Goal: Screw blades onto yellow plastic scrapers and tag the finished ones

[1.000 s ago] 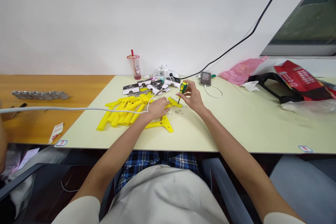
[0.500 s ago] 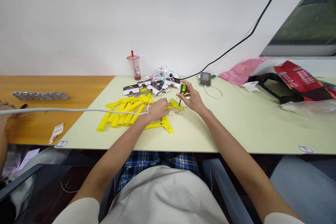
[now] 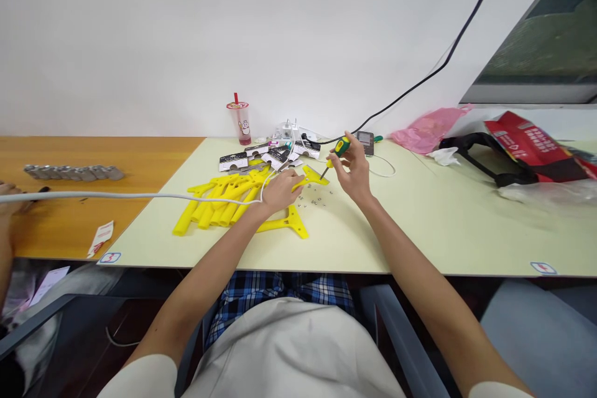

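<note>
My right hand (image 3: 353, 168) grips a green and yellow screwdriver (image 3: 342, 147), tilted so that its tip meets the end of a yellow plastic scraper handle (image 3: 313, 176). My left hand (image 3: 281, 190) is closed round that same handle and hides most of it. Small metal nuts or screws (image 3: 315, 201) lie scattered on the table just below. One more yellow handle (image 3: 293, 222) rests nearer me, under my left wrist. To the left is a pile of several such yellow handles (image 3: 219, 196).
Black-and-white packets (image 3: 233, 161) lie behind the pile, with a drink cup (image 3: 241, 123) near the wall. A white cable (image 3: 140, 195) crosses at left. At right are a small device (image 3: 365, 142), a pink bag (image 3: 429, 129) and a red bag (image 3: 536, 146). Another person's hand (image 3: 7, 196) shows far left.
My right hand has moved a little right and up, and the screwdriver has gone from nearly upright to leaning right. The held handle's end has shifted slightly up.
</note>
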`<state>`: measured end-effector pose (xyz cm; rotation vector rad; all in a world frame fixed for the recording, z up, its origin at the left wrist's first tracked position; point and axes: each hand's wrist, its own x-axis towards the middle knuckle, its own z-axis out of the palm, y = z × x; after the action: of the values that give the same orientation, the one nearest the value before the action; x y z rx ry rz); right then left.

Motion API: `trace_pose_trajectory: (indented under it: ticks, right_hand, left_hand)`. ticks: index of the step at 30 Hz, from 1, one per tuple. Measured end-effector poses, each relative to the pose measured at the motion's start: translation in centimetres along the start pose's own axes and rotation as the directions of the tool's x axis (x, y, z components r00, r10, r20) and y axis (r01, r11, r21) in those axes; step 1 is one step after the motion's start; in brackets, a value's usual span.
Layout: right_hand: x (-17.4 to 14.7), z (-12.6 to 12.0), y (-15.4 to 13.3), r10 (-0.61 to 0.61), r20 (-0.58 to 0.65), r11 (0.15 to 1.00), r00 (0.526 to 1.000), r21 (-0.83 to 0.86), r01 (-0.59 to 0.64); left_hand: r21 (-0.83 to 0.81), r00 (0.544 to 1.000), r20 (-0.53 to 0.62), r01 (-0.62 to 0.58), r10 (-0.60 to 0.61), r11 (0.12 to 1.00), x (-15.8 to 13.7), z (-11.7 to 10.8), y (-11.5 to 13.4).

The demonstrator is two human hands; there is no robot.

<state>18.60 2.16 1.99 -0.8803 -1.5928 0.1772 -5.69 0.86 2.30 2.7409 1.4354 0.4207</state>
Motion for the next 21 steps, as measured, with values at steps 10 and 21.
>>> trace_pose_trajectory:
  ticks: [10,21]
  right_hand:
    - [-0.5,1.2,0.6,-0.041,0.156,0.998,0.987,-0.035,0.047]
    - [-0.5,1.4,1.0,-0.066,0.153,0.996,0.986,-0.052,0.075]
  left_hand:
    - [0.076,0.991,0.125,0.038,-0.048,0.996,-0.2,0.1,0.2]
    - [0.144,0.985,0.162,0.037,-0.060,0.989,-0.2,-0.4,1.0]
